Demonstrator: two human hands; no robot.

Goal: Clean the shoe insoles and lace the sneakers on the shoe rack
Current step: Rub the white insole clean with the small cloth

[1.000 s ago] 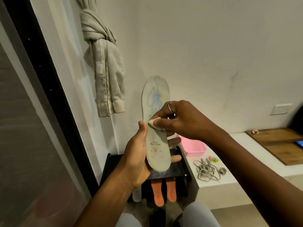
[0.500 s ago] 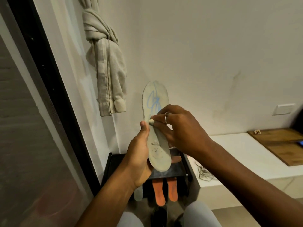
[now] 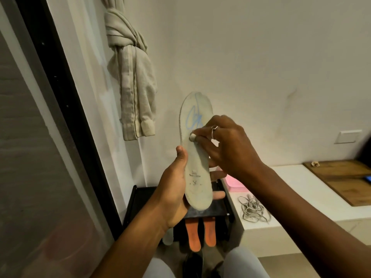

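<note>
Left hand: we see the left hand (image 3: 172, 189) gripping the grey insole (image 3: 197, 177) by its heel half, with the thumb on the near edge and the fingers wrapped behind.
Right hand: the right hand (image 3: 226, 145) is closed in a pinch on a small pale wad (image 3: 192, 136), which it presses onto the insole face.
Shoe rack: the black shoe rack (image 3: 140, 197) stands low against the wall, directly below the hands.
Grey insole: it is held upright in the air above the rack, toe up and printed face toward us. A blue scribble (image 3: 195, 117) marks the toe half.
Laces: a loose grey tangle of laces (image 3: 253, 209) lies on the white ledge (image 3: 291, 189) just right of the rack, touched by neither hand.
Orange insoles: two orange insoles (image 3: 192, 233) stand side by side in the rack's lower level.
Wad: the material is too small to tell; it may be an eraser or a folded wipe.
Change: one second ago the wad sat at the insole's near edge, touching the left thumb. It now sits higher and further in on the face, clear of the thumb and just below the scribble. The left grip has not shifted.
Meaning: we judge that the rubbing is working up toward the blue mark, which still shows in full. This insole is therefore mid-clean, and the lacing has not begun.
</note>
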